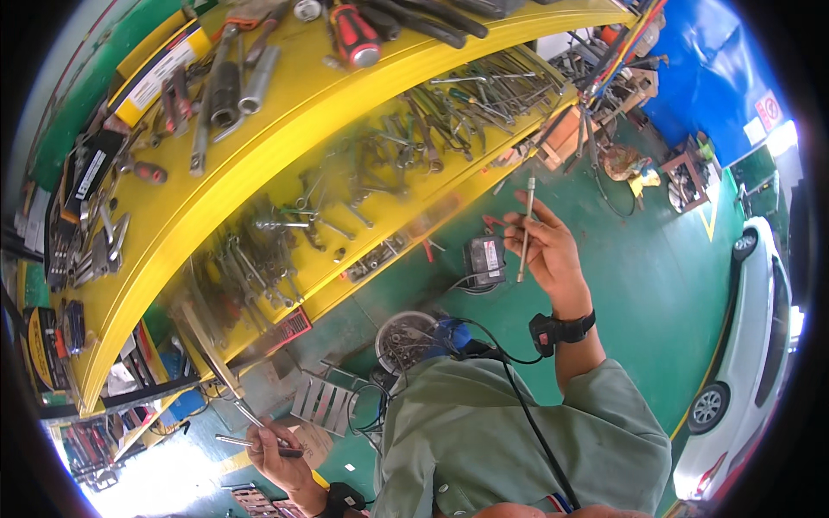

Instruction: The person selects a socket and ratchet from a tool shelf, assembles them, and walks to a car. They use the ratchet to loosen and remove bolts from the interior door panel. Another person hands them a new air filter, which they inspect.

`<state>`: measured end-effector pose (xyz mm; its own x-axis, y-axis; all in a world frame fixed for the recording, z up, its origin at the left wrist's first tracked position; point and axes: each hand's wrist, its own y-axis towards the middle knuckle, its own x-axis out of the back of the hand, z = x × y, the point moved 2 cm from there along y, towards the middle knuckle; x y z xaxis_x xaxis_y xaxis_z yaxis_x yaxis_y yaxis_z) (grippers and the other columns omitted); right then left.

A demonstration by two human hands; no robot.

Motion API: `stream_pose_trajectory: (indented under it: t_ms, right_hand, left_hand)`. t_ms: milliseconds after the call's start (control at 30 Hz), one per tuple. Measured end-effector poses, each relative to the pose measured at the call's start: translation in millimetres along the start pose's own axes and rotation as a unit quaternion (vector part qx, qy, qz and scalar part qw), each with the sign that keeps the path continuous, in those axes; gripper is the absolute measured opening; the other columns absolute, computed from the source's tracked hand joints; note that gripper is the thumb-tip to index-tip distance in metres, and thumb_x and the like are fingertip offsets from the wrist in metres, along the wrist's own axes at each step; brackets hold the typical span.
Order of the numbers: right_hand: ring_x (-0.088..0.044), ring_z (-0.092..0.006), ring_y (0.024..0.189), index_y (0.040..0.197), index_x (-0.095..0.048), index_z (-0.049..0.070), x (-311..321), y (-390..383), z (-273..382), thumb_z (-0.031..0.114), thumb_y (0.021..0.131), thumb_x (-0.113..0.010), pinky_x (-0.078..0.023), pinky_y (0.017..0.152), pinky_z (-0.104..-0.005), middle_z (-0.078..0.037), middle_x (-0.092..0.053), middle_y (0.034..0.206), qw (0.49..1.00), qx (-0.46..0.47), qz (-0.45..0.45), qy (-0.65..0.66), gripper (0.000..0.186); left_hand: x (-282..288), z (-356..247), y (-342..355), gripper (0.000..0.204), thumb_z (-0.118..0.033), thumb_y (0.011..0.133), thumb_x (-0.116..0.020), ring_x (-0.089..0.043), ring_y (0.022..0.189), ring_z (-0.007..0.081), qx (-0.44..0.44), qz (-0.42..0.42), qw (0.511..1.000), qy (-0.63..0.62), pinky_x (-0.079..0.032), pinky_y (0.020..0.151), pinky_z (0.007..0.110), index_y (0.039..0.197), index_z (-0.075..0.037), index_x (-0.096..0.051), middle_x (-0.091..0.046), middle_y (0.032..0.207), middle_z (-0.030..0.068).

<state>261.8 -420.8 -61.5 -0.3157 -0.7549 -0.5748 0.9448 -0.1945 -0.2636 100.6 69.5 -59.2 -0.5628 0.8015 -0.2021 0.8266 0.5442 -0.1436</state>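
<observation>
Socket rod (526, 229), slim and silver with thickened ends, is held upright off the front edge of the lower shelf (389, 211), toward that shelf's right end. A white car (738, 371) is seen at far right on the green floor (665, 285). Above the lower shelf, a yellow upper shelf (259, 151) is noted, its front edge curved by the lens. On the floor before the lower shelf, a round container (379, 341) of metal parts and a black battery (485, 262) are observed. A yellow box (164, 82) is placed near the back edge of the upper shelf. By the right hand (548, 246), the rod is pinched between thumb and fingers. By the left hand (281, 462), near the left end of the lower shelf, two silver tools (231, 440) are gripped; their exact type cannot be told. Wrenches (250, 268) are heaped toward both ends of the lower shelf. A red-and-black screwdriver (356, 39) is laid at the upper shelf's front edge, right half.
</observation>
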Motion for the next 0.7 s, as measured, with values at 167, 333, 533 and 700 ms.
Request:
stream_pose_trajectory:
  t_ms: [167, 333, 533, 700]
  right_hand:
    - [-0.071, -0.0265, 0.098, 0.140, -0.050, 0.000, 2, -3, 3, 0.007, 0.102, -0.056, -0.060, 0.086, -0.0396, -0.016, -0.068, 0.116, 0.999, 0.013, 0.020, -0.026, 0.040]
    - [-0.072, -0.0242, 0.097, 0.134, -0.055, 0.001, -5, -5, 3, 0.012, 0.102, -0.059, -0.060, 0.083, -0.0367, -0.015, -0.069, 0.115, 0.997, 0.009, 0.053, -0.047, 0.034]
    - [-0.069, -0.0167, 0.078, 0.125, -0.060, 0.000, 0, -6, 3, 0.018, 0.105, -0.055, -0.053, 0.063, -0.0266, -0.010, -0.071, 0.097, 0.997, -0.002, 0.012, -0.070, 0.027]
    - [-0.063, -0.0136, 0.070, 0.122, -0.060, -0.002, 8, -7, -1, 0.016, 0.106, -0.051, -0.048, 0.058, -0.0259, -0.010, -0.070, 0.092, 0.998, -0.001, -0.002, -0.067, 0.026]
  left_hand:
    - [-16, 1, 10, 0.024, -0.013, 0.093, -0.069, -0.050, 0.058, 0.0126, -0.005, 0.038, 0.999, 0.003, -0.038, 0.045, 0.021, 0.110, 0.000, -0.058, -0.058, 0.082, 0.0090]
    - [-33, -4, 4, 0.021, -0.016, 0.095, -0.069, -0.052, 0.058, 0.0121, -0.018, 0.029, 0.999, 0.004, -0.039, 0.046, 0.021, 0.104, -0.002, -0.057, -0.057, 0.077, 0.0076]
    - [-26, 2, -1, 0.021, -0.016, 0.095, -0.069, -0.053, 0.056, 0.0129, 0.012, 0.059, 0.998, -0.035, -0.042, 0.046, 0.024, 0.090, -0.007, -0.051, -0.058, 0.079, 0.0082]
    - [-18, 4, -10, 0.015, -0.011, 0.095, -0.066, -0.054, 0.058, 0.0143, 0.007, 0.060, 0.998, -0.029, -0.044, 0.048, 0.024, 0.092, -0.005, -0.053, -0.060, 0.088, 0.0122]
